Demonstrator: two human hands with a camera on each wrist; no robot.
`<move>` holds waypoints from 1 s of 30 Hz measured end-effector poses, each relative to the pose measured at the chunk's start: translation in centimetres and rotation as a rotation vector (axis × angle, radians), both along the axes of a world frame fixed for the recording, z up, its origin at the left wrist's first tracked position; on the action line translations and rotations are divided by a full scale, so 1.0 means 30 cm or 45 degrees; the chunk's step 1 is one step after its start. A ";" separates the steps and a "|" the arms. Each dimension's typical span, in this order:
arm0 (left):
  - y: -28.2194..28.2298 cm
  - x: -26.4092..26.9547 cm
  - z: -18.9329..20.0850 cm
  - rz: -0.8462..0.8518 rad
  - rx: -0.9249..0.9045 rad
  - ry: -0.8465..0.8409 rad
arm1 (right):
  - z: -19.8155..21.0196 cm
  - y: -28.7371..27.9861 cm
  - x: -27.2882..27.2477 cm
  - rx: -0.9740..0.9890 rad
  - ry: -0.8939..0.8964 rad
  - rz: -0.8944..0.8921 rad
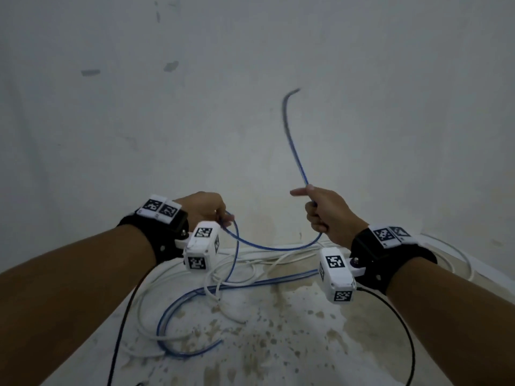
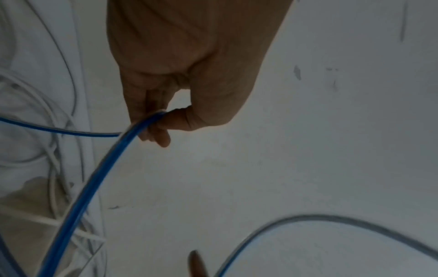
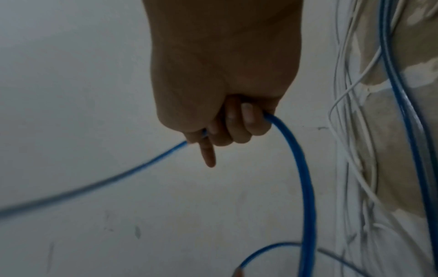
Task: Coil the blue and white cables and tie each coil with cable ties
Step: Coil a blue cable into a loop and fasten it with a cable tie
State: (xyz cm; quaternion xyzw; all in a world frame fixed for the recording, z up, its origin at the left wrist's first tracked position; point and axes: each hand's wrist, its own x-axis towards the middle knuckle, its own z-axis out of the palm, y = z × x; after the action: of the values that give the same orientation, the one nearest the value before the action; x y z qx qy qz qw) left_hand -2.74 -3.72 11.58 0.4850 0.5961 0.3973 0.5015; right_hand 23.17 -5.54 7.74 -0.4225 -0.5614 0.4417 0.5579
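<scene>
Both forearms outstretched, left hand (image 1: 204, 207) pinching, right hand (image 1: 326, 213) fisted, index finger extended.

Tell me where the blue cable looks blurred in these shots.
Head view: the blue cable smears at its free end above the right hand. Right wrist view: the stretch running left is soft. Left wrist view: the lower arc is blurred; by the left hand it is sharp.

Bare forearms wear black wrist straps (image 1: 390, 257) carrying white camera boxes (image 1: 201, 245) with black-and-white square markers, trailing black cables (image 1: 401, 324)
</scene>
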 end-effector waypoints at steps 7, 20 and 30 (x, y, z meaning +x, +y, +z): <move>-0.028 -0.057 0.034 0.087 -0.111 -0.404 | -0.161 0.004 0.049 -0.368 -0.242 -0.155; -0.045 -0.054 0.087 0.163 0.125 -0.313 | -0.209 -0.025 0.010 -0.554 -0.220 -0.311; -0.060 -0.115 0.194 0.249 0.465 -0.346 | -0.314 -0.037 0.095 -0.611 -0.246 -0.391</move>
State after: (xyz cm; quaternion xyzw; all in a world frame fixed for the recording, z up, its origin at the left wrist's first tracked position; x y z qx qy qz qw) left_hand -6.18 -5.50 17.40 0.4497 0.4856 0.6068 0.4403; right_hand 26.01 -6.64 -1.68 -0.6621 -0.4211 0.4301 0.4465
